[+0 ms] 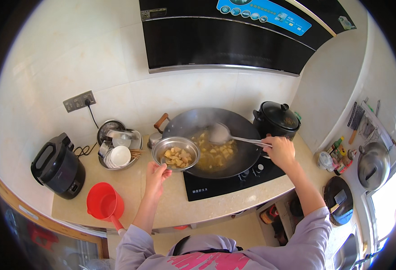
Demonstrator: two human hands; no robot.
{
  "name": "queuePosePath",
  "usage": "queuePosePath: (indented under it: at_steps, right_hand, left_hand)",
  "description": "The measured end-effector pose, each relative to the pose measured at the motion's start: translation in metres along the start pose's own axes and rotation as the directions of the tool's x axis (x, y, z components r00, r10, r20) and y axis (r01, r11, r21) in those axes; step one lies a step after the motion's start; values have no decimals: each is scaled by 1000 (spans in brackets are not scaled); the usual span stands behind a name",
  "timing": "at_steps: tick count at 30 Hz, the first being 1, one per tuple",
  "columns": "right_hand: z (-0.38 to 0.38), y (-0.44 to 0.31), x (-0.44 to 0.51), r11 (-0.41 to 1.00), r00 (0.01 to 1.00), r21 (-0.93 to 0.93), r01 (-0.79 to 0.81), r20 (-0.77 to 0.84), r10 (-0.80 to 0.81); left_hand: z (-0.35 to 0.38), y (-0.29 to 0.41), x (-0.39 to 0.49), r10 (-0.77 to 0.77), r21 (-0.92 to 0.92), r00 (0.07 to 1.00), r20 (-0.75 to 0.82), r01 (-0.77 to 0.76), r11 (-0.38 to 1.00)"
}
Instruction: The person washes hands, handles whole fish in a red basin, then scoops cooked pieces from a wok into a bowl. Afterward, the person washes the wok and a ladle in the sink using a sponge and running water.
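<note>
My left hand (pixel 158 175) grips the rim of a shallow stainless steel bowl (pixel 195 144), which holds several pale yellow food chunks (pixel 177 156). The bowl is held at the left front of a large dark wok (pixel 191 121). In my right hand (pixel 280 150) is the handle of a metal skimmer or ladle (pixel 220 133); steam blurs its head, so I cannot tell which. That head is over the left-centre of the wok. More chunks (pixel 223 152) lie in bubbling yellowish liquid inside the wok, and steam rises from it.
Behind the wok's right side stands a black lidded pot (pixel 275 118). A gas hob (pixel 218 189) supports the wok. To the left are a red plastic dipper (pixel 98 202), a dark rice cooker (pixel 61 168) and a basin of bowls (pixel 118 157). Seasoning bottles (pixel 338 153) stand at right; a range hood (pixel 218 44) hangs above.
</note>
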State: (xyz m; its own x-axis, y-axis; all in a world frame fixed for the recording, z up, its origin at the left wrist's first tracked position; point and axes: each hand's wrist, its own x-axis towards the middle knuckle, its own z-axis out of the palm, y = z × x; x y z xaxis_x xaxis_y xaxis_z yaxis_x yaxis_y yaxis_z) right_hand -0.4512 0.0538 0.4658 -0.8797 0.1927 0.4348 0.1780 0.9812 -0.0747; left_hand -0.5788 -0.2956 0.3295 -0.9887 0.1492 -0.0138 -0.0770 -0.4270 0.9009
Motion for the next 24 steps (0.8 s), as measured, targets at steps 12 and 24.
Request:
queuePosePath:
  at_steps: [12,24]
  right_hand:
    - [32,45,25,981,928,-84,-174,319,192]
    - [106,24,14,916,911,216,-338,319,261]
  left_hand:
    - [2,0,-1,3,12,1000,-12,-3,1000]
    - [3,2,-3,18,44,1000,-20,-17,999]
